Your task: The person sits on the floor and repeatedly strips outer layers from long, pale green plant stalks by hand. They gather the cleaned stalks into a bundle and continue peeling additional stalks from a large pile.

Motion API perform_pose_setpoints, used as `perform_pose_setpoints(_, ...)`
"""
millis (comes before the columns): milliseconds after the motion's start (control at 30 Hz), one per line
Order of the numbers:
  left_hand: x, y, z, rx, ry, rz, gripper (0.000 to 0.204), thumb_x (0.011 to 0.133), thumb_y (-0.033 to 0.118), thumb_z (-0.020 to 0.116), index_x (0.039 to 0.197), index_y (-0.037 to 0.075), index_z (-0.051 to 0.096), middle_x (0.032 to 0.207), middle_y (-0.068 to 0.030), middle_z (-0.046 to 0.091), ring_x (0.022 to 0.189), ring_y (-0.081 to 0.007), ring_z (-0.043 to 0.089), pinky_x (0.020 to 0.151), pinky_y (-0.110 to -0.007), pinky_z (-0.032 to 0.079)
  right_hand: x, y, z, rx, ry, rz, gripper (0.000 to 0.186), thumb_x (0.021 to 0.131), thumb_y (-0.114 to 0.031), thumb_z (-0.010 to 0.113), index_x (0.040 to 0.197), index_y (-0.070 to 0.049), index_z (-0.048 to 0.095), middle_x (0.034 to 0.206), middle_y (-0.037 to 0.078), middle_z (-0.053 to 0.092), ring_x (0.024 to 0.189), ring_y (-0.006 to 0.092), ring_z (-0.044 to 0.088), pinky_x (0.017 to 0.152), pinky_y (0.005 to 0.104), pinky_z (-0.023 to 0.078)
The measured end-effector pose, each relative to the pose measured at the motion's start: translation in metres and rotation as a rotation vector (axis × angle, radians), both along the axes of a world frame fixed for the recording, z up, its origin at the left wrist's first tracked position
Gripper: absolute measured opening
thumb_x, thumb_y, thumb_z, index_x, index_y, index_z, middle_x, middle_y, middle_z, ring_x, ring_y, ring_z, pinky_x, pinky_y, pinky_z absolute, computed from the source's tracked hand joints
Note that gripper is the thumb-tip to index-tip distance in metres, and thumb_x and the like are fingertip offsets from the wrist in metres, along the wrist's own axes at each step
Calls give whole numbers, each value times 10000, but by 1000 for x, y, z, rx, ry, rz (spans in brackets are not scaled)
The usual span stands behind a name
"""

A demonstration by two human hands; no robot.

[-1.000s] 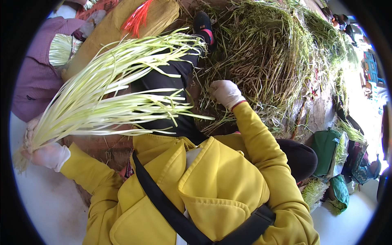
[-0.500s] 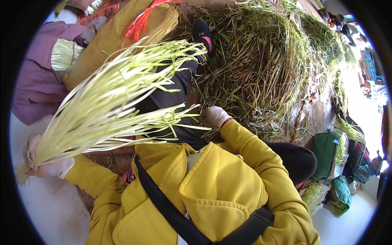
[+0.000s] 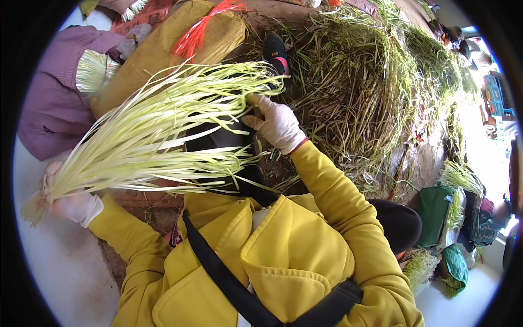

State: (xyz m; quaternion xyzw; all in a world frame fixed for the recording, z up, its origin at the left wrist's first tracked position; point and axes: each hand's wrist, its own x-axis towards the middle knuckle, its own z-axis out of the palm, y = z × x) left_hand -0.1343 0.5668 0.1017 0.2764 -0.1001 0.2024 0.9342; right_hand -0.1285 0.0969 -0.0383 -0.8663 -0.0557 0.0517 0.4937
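Note:
A fanned bunch of pale yellow-green chives (image 3: pixel 147 131) stretches across the left half, its long leaves spreading toward the middle. At the far left my left hand (image 3: pixel 76 208), in a white glove, is closed around its root end. Straggly roots stick out past that grip. My right hand (image 3: pixel 280 126), gloved too, is beside the leaf tips, with thumb and fingers apart. Its fingertips come close to the upper tips; whether they touch is unclear. Beneath the leaves lies my dark-trousered leg, ending in a dark shoe (image 3: pixel 274 48).
A heap of loose green and dried leaves (image 3: pixel 354 98) covers the floor ahead and right. Behind the bunch lies a tan wrapped roll (image 3: pixel 218 32) with red plastic strips (image 3: pixel 199 32) on it. Purple cloth (image 3: pixel 52 98) partly covers more chives. A green bag (image 3: pixel 434 215) stands at right.
My right hand has risen from near my lap toward the leaf tips and opened its fingers. My left hand still grips the chives, which have shifted slightly and spread more evenly.

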Motion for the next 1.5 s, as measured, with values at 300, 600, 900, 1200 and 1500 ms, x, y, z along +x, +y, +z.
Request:
perform_pose_setpoints(300,9,-15,-16,6,30,68,372,893,407,469,641,135,451,648,7,484,713,-160,489,775,-321,425,-26,-24,-68,-802,393,452,232,892,-158,495,1025,-102,677,821,144,703,773,297,694,687,394,550)
perform_pose_setpoints(600,0,-38,0,130,74,181,322,861,370,514,627,164,429,618,35,442,660,-133,467,757,-303,423,-18,-98,-9,-753,195,54,426,863,-272,620,1266,-140,581,1040,138,686,915,261,679,847,363,526)
perform_pose_setpoints(900,-8,-61,20,140,-63,67,331,903,370,448,655,153,410,638,33,434,684,-128,463,767,-309,427,8,52,82,-127,-721,450,317,793,-129,691,1106,-126,638,681,29,602,559,227,603,503,334,498)
perform_pose_setpoints(1200,-6,-57,9,235,0,166,369,949,418,352,726,133,426,688,-8,439,734,-173,459,777,-317,431,-9,-36,11,-617,141,32,202,905,-229,568,824,-55,629,733,136,640,625,296,625,621,404,521)
perform_pose_setpoints(1500,-1,-108,17,464,254,732,355,914,462,430,748,149,427,701,6,437,731,-156,466,744,-276,421,-4,-6,58,-148,-461,234,209,818,-60,679,1025,-59,704,872,108,712,717,204,690,661,279,558)
